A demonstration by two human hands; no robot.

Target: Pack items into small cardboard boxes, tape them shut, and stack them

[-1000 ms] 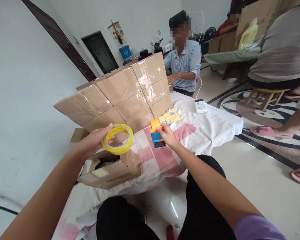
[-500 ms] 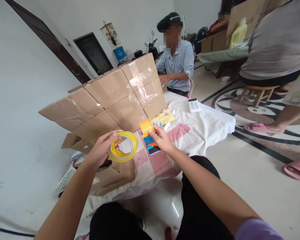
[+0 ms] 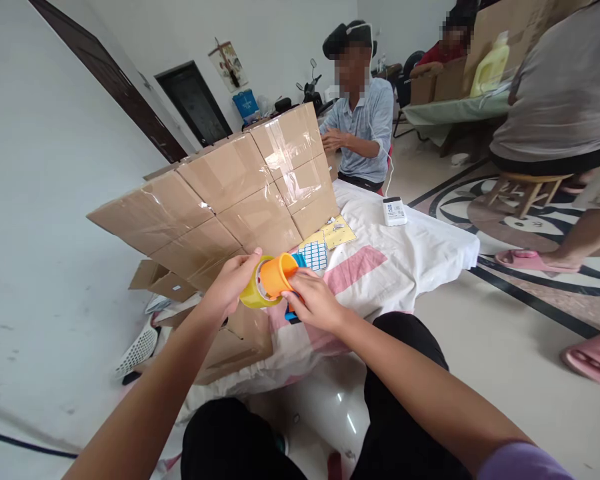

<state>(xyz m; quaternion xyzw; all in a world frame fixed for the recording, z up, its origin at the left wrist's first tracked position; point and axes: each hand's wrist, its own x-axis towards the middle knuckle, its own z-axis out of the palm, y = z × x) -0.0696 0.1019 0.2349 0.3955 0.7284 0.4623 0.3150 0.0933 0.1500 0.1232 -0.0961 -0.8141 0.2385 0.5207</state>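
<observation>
My left hand (image 3: 231,283) is closed on a roll of clear yellow tape (image 3: 253,297) held on its side. My right hand (image 3: 316,300) grips an orange plastic cylinder (image 3: 279,275), which looks like a tape dispenser's hub. The cylinder's far end meets the tape roll's centre hole; how deep it sits inside cannot be made out. Blue and orange plastic parts (image 3: 293,315) show just below my right fingers, mostly hidden by them. Beyond my hands, a card with a blue grid (image 3: 314,256) lies on the cloth-covered table (image 3: 405,260).
Taped cardboard boxes (image 3: 245,160) form a stack behind my hands. An open carton (image 3: 253,343) stands at lower left, near a white perforated basket (image 3: 137,350). A white device (image 3: 395,211) with a cable lies on the table. A person (image 3: 363,127) sits across from me.
The tape roll has turned and come together with the orange cylinder. My right hand has moved left and slightly down, and the cylinder is now tipped toward the roll.
</observation>
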